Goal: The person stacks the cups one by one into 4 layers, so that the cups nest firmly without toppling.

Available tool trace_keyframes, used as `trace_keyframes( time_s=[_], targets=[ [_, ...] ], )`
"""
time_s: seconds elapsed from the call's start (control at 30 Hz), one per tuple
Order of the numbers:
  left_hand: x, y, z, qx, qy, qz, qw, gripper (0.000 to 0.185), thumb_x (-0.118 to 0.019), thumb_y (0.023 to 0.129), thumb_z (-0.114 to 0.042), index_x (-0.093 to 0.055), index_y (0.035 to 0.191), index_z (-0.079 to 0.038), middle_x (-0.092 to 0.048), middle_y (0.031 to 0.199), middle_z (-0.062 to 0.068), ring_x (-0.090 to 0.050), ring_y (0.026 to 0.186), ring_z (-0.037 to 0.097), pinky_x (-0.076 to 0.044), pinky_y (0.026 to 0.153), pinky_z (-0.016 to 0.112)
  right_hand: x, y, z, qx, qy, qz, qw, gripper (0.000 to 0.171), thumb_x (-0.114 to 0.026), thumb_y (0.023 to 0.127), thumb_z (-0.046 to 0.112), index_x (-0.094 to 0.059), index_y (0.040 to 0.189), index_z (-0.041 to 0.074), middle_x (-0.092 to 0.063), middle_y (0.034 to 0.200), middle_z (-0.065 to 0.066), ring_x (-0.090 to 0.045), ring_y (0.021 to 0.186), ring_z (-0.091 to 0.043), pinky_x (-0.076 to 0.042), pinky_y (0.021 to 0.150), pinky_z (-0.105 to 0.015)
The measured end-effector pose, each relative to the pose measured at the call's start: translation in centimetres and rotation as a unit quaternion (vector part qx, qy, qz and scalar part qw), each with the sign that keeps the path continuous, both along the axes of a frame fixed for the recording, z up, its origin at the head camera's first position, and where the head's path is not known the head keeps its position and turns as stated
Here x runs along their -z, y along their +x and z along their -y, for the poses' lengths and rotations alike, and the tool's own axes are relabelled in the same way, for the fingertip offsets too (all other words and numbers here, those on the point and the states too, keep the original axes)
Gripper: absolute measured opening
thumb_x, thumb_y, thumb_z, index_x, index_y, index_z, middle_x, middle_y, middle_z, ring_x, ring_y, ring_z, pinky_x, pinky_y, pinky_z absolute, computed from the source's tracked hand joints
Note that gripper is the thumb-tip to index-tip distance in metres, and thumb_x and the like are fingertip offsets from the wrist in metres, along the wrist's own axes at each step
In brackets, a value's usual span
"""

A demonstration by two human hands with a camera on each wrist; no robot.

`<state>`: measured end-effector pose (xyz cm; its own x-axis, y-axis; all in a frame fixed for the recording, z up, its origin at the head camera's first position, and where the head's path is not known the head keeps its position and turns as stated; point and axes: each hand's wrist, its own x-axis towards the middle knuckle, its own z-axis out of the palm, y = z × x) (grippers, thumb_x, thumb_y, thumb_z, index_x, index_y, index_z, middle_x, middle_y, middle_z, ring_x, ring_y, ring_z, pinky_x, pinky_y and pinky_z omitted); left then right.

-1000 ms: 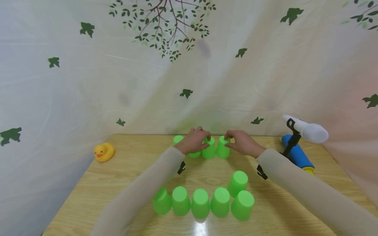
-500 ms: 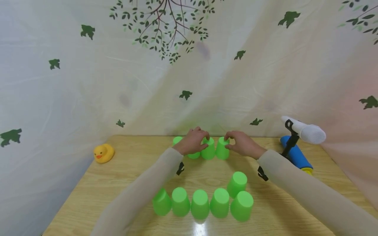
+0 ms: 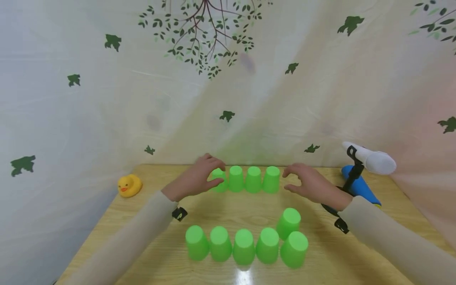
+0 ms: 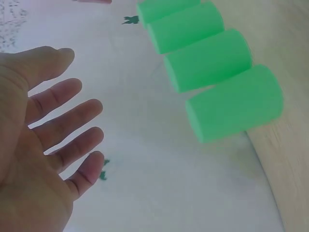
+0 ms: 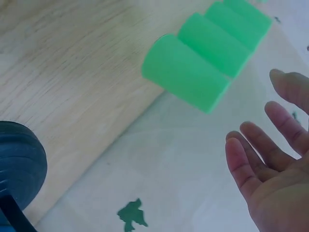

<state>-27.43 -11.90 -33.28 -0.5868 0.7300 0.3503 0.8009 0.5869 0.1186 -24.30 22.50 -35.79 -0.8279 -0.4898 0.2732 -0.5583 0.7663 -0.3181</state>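
Observation:
Four upside-down green cups stand in a row at the back of the wooden table (image 3: 135,237), from the left end cup (image 3: 218,179) to the right end cup (image 3: 272,179). My left hand (image 3: 194,182) hovers just left of the row with fingers spread and holds nothing; the left wrist view shows its palm (image 4: 43,145) apart from the nearest cup (image 4: 234,101). My right hand (image 3: 310,184) floats to the right of the row, fingers relaxed and empty (image 5: 270,159), a gap away from the end cup (image 5: 186,72). A nearer row of several green cups (image 3: 244,246) stands in front.
A yellow rubber duck (image 3: 130,185) sits at the table's far left. A blue pump (image 3: 360,186) and a white device on a black stand (image 3: 372,160) are at the far right. A leaf-printed curtain (image 3: 228,99) hangs behind the table.
Both hands have let go of the back cups and moved outward, the left one leftward and the right one rightward. The back row now shows four cups uncovered.

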Motion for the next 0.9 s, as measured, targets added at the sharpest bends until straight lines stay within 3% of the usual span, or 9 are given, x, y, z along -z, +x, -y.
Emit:
trace_keyframes(
  time_s=[0.3,0.5,0.67,0.9],
  targets=[
    [0.4,6.2,4.8,0.014,0.010,0.013,0.9998,0.026,-0.057,0.082,-0.034,-0.052,0.102,-0.019,-0.048,0.100,-0.012,-0.038,0.094,0.008,-0.036,0.079,0.026,0.0,5.1,-0.1,-0.039,0.017,0.001,0.999,0.026,-0.064,0.076,0.034,-0.053,0.099,0.027,-0.048,0.101,0.015,-0.047,0.092,-0.006,-0.043,0.073,-0.028],
    [2.2,9.9,6.7,0.038,0.026,0.021,0.9987,0.022,-0.059,0.081,-0.033,-0.051,0.097,-0.020,-0.047,0.106,-0.012,-0.039,0.096,0.007,-0.037,0.078,0.024,1.3,7.5,-0.7,-0.055,0.012,-0.009,0.998,0.021,-0.064,0.075,0.035,-0.055,0.094,0.030,-0.047,0.106,0.016,-0.048,0.094,-0.006,-0.043,0.073,-0.026],
    [4.1,11.2,7.4,0.048,0.033,0.038,0.9976,0.024,-0.061,0.079,-0.034,-0.053,0.096,-0.019,-0.047,0.107,-0.011,-0.040,0.097,0.009,-0.038,0.079,0.026,2.2,8.2,-1.1,-0.040,-0.011,0.015,0.999,0.016,-0.061,0.077,0.035,-0.054,0.091,0.032,-0.048,0.108,0.013,-0.048,0.093,-0.008,-0.044,0.072,-0.029],
    [6.1,11.5,8.0,0.027,0.035,0.064,0.9970,0.019,-0.061,0.078,-0.036,-0.053,0.093,-0.026,-0.046,0.111,-0.011,-0.038,0.100,0.008,-0.039,0.080,0.029,3.1,8.0,-1.1,-0.038,-0.024,0.042,0.998,0.019,-0.059,0.079,0.036,-0.054,0.096,0.030,-0.049,0.108,0.011,-0.049,0.093,-0.010,-0.044,0.073,-0.032]
  ],
)
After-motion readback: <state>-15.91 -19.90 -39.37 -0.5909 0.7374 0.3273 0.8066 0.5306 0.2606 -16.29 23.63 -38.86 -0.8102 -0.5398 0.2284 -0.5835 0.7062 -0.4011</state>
